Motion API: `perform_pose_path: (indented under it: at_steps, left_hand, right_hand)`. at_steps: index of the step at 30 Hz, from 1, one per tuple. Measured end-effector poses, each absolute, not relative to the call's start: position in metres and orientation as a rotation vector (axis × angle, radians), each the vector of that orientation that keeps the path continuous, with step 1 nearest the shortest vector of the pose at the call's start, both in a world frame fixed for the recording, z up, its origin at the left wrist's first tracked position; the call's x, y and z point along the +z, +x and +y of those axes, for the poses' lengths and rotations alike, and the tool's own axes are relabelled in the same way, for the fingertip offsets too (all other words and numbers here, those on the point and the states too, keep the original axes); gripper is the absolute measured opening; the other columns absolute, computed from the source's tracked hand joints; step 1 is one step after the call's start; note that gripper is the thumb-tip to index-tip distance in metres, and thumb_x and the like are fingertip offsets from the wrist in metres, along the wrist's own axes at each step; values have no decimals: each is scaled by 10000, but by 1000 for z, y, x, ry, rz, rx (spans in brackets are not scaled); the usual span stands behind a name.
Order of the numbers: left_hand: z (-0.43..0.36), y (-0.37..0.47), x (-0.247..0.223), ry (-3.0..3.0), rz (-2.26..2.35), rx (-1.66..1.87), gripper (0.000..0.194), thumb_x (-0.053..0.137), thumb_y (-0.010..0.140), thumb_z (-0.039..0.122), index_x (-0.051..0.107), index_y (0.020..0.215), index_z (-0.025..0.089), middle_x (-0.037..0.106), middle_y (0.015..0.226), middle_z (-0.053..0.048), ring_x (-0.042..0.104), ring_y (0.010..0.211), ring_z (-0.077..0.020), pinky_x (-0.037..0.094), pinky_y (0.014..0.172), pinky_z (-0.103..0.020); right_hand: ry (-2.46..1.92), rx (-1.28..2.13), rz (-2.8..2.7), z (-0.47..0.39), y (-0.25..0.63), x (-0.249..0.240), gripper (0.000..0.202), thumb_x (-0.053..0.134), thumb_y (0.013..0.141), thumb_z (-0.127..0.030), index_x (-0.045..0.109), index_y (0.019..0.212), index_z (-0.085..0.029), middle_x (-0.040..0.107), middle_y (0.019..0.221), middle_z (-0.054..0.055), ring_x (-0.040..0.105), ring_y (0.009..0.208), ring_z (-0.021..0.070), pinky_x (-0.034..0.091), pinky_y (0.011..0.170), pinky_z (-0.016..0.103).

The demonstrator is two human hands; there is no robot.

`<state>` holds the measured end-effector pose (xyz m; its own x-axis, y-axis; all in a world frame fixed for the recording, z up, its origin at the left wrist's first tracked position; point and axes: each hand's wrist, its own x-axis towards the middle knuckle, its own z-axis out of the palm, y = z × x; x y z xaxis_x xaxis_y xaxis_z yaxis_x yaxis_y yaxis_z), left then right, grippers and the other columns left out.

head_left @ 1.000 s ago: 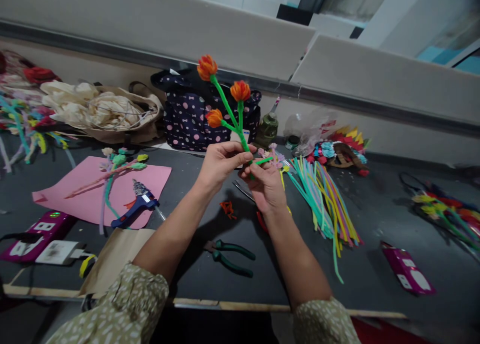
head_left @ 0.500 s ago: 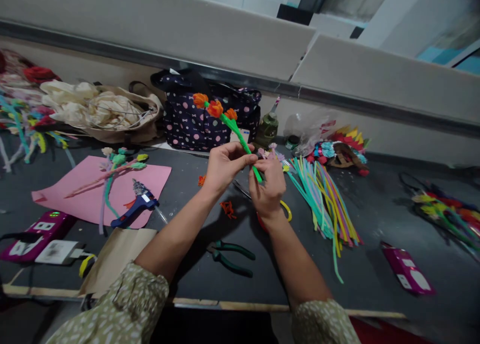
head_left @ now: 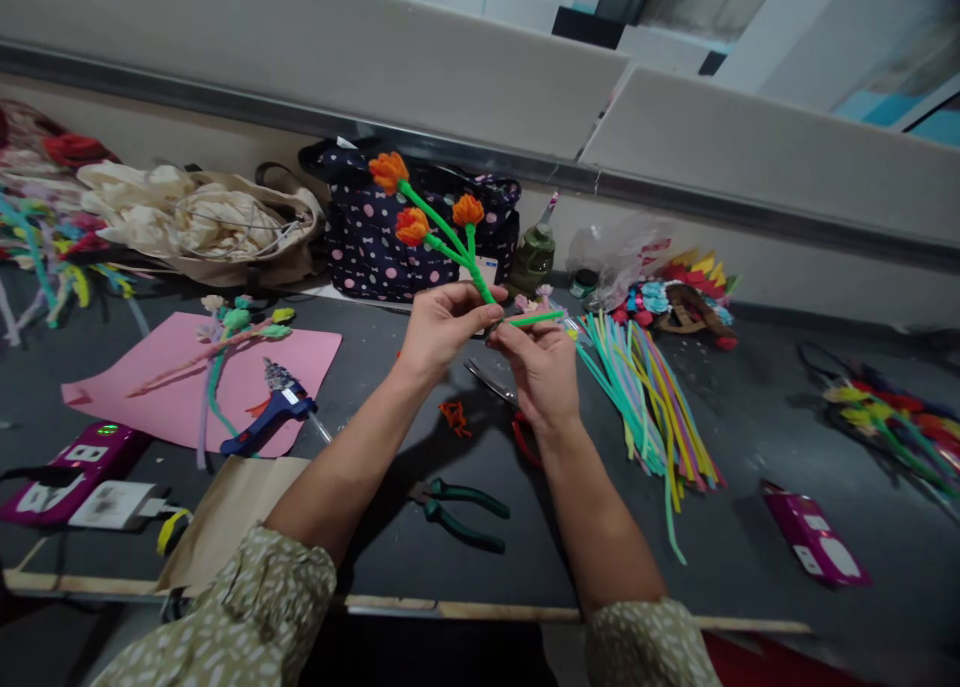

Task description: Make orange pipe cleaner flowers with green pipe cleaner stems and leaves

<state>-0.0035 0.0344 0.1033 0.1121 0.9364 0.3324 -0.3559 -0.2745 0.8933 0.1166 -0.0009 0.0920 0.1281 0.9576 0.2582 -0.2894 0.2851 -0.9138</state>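
Observation:
A pipe-cleaner flower sprig with three orange blooms on green branches leans up and to the left, in front of the dark dotted bag. My left hand pinches its twisted green stem between thumb and fingers. Close beside it, my right hand is closed on a green pipe-cleaner end that juts to the right; whether this is the same stem bent over is hidden by the fingers. Below the hands lie scissors, partly covered by my right hand, and orange pipe-cleaner scraps.
Green-handled pliers lie near the table's front. To the left, a blue glue gun rests on pink paper. A pipe-cleaner bundle lies on the right, with a purple device beyond. A dotted bag stands behind.
The sprig has turned, and its three blooms now stand spread apart. The lower green end has swung from pointing down to pointing right. My right hand has shifted slightly, exposing more of the scissors.

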Motion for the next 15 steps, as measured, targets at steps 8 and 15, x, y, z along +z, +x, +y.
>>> perform_pose_path:
  at_steps: [8,15]
  left_hand:
    - [30,-7,108,1299,652,1403,278,769,625,344,716,817,150,684,702,-47,621,567,-127,495,514,-239]
    - [31,-7,109,1299,652,1398,289,779,610,348,721,815,153,682,717,-45,611,594,-124,493,528,-234]
  right_hand:
    - [-667,1624,-844,2,122,91,128,691,688,-247,584,730,-192,552,595,-45,538,574,98,525,672,291]
    - [-701,1380,-872,-2,111,90,141,689,695,-247,569,749,-194,567,651,-38,547,604,95,505,690,280]
